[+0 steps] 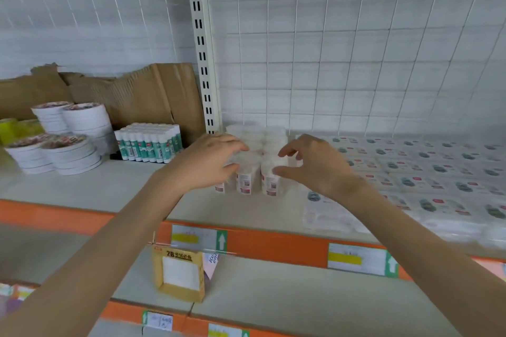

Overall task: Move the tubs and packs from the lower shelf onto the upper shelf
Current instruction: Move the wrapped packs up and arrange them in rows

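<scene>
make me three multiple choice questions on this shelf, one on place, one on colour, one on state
1. Where are the white tubs? A) on the floor B) on the upper shelf, between the left hand and right hand C) in a basket
2. What colour is the shelf edge strip? A) blue B) green C) orange
3. How do the tubs stand? A) upright B) on their sides C) upside down
Answers: 1 B, the hands flank them there; 2 C, the strip is orange; 3 A, labelled sides face front, tops up.
</scene>
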